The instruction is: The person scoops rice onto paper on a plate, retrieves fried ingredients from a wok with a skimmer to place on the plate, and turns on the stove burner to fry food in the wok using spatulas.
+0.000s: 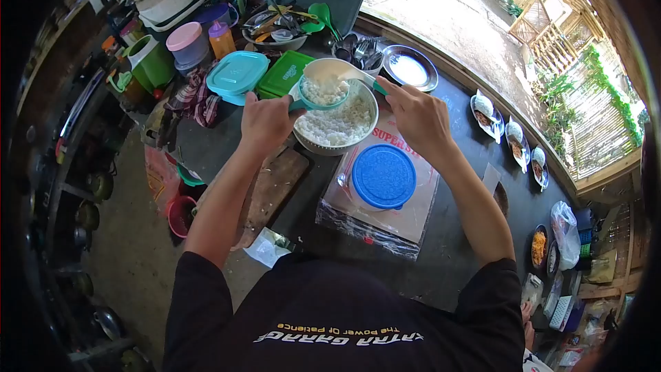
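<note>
My left hand (265, 124) is closed round the handle of a small teal cup (322, 105) heaped with white rice. In my right hand (416, 114) is a rice paddle (329, 69) with a cream blade and a dark green handle. Its blade lies over the far side of the cup, close to the rice. Below both is a large white bowl (318, 149) of cooked rice (337, 124). Nearer to me, a blue-lidded round container (383, 176) sits on a cardboard box (334, 203).
Plates with rice mounds (487, 116) line the right edge by the opening. A silver-blue plate (410, 67), a cutlery basket (358, 52), a green box (286, 74) and a turquoise-lidded container (237, 74) stand at the back. A wooden board (279, 189) lies left.
</note>
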`<state>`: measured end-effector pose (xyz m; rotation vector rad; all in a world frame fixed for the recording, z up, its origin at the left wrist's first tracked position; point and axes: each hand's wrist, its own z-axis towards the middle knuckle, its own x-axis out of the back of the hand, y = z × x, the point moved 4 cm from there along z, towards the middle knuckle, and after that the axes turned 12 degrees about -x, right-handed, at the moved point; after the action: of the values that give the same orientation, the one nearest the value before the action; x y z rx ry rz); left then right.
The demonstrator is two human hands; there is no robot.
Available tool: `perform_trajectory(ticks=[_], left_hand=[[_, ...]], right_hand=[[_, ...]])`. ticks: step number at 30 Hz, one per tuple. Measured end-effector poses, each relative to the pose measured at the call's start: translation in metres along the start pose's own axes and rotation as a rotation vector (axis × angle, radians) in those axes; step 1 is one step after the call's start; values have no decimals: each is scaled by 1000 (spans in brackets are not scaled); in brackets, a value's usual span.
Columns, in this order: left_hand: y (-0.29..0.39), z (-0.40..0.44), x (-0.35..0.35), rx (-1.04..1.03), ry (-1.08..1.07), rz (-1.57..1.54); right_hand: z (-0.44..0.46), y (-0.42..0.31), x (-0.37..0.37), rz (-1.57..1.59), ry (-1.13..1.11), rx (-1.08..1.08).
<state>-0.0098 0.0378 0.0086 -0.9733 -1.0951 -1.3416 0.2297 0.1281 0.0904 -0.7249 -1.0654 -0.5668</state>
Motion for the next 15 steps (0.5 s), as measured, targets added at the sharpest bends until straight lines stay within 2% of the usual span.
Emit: perform_trajectory(ticks=[2, 5, 6, 9, 10, 13, 15], left_hand=[[1, 2, -1, -20, 4, 4], [6, -1, -9, -32, 44, -25], [5, -1, -8, -26, 43, -31], [9, 0, -6, -21, 51, -37], [11, -1, -1, -29, 58, -19], [17, -3, -5, -44, 55, -3], [14, -3, -6, -49, 75, 3]], right_hand=[[0, 0, 2, -30, 36, -19], [2, 23, 8, 224, 133, -40], [5, 20, 14, 298, -89, -247], [3, 30, -15, 352, -219, -56], [2, 33, -23, 241, -277, -172], [9, 31, -21, 97, -205, -181], [17, 31, -19, 116, -208, -167]])
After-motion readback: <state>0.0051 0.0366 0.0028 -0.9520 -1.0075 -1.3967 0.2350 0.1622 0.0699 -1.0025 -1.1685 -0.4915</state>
